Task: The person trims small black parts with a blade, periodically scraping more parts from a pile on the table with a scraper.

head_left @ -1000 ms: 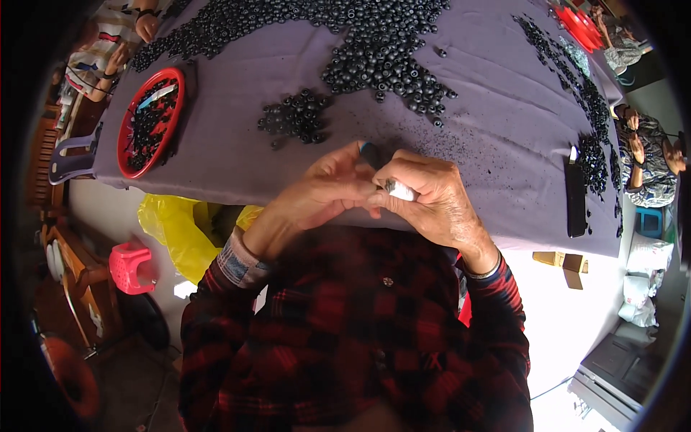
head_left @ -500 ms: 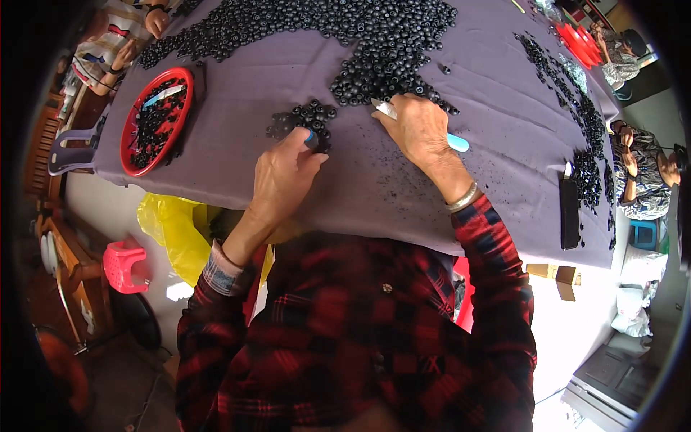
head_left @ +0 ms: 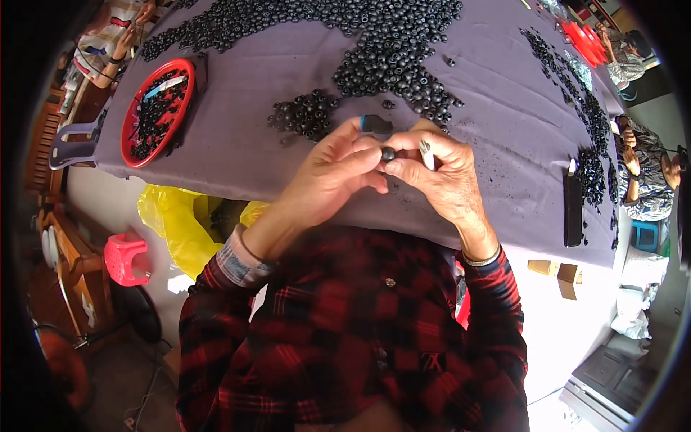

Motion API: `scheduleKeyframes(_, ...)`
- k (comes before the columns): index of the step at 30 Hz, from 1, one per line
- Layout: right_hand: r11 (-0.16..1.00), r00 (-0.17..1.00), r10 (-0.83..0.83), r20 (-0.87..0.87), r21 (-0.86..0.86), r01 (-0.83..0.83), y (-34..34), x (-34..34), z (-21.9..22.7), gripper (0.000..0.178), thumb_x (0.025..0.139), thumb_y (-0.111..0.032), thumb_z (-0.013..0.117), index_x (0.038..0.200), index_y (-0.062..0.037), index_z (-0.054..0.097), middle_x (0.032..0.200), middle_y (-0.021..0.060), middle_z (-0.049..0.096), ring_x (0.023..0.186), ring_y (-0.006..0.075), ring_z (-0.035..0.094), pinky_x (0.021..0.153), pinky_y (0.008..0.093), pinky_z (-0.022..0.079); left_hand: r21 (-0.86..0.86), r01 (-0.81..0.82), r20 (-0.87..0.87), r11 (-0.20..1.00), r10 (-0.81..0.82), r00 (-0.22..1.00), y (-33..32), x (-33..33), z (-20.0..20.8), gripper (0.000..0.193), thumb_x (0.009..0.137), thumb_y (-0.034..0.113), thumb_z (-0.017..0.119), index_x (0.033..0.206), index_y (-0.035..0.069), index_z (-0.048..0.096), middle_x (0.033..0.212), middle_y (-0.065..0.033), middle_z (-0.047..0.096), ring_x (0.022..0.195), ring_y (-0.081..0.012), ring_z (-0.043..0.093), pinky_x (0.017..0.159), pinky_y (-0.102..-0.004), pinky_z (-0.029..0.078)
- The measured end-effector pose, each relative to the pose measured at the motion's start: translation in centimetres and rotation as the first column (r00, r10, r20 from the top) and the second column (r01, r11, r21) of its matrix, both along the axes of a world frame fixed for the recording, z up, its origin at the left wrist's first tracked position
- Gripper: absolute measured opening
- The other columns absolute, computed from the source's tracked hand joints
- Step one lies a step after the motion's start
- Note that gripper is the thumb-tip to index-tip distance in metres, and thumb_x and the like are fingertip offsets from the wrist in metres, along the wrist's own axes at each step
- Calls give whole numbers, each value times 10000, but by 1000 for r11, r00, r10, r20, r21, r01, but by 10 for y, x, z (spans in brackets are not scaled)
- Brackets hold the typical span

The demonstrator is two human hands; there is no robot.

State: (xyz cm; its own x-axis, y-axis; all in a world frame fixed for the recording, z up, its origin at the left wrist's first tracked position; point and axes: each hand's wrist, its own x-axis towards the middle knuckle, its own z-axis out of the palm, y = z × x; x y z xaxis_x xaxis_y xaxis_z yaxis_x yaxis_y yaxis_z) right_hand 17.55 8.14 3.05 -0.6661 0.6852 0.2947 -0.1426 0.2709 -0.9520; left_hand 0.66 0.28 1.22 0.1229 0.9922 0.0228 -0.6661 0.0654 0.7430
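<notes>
A round black bead (head_left: 389,154) is pinched at the fingertips where my two hands meet, over the near part of the table. My left hand (head_left: 324,176) is closed on it with the thumb; a blue-and-black cover (head_left: 376,124) sits on its index finger. My right hand (head_left: 450,176) touches the bead with its thumb and keeps a slim whitish tool (head_left: 427,154) tucked in its fingers; the tool's working end is unclear. Just beyond the hands lie a small heap of black beads (head_left: 306,115) and a much larger pile (head_left: 389,61).
A red bowl (head_left: 190,93) of black pieces and a blue-white tool stands at the left. Loose black pieces (head_left: 592,173) and a black case (head_left: 572,212) lie at the right on the purple cloth (head_left: 504,115). Other people sit around. A yellow bag (head_left: 169,223) hangs at the near edge.
Both hands have drawn back from the beads and come together, with one bead now between them. The tool has turned in my right hand, and its blue handle no longer shows.
</notes>
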Motion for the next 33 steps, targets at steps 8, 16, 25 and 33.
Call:
scheduleKeyframes(8, 998, 999, 31, -31, -50, -33, -14, 0, 8, 188, 765, 59, 726, 941, 16, 674, 792, 24, 552, 709, 117, 618, 621, 254, 529, 50, 49, 109, 998, -54, 993, 0, 7, -13, 332, 919, 174, 627, 1188, 73, 463, 979, -30, 607, 854, -101, 603, 727, -249, 508)
scheduleKeyframes(16, 1000, 1000, -5, 9, 13, 5, -17, -1, 5, 183, 741, 57, 741, 902, 13, 669, 752, 19, 537, 695, 108, 592, 602, 246, 522, 32, 45, 101, 998, -48, 994, -4, 6, -15, 329, 907, 142, 638, 1179, 67, 469, 1005, -34, 608, 865, -116, 610, 734, -252, 517)
scheduleKeyframes(25, 997, 998, 57, 11, -57, -56, -14, 1, 6, 126, 776, 52, 724, 875, 37, 649, 808, 48, 558, 703, 166, 658, 631, 278, 538, -46, 125, 143, 991, -117, 983, -4, 5, -20, 285, 912, 119, 616, 1166, 75, 494, 985, -31, 613, 860, -110, 612, 725, -261, 520)
scheduleKeyframes(33, 973, 992, 119, 33, -205, -109, -9, 2, 7, 59, 875, -26, 653, 891, 31, 659, 803, 62, 608, 717, 153, 652, 663, 280, 528, -65, 148, 153, 987, -137, 979, -2, 4, -21, 237, 913, 136, 608, 1123, 92, 508, 944, -25, 597, 814, -128, 579, 725, -268, 475)
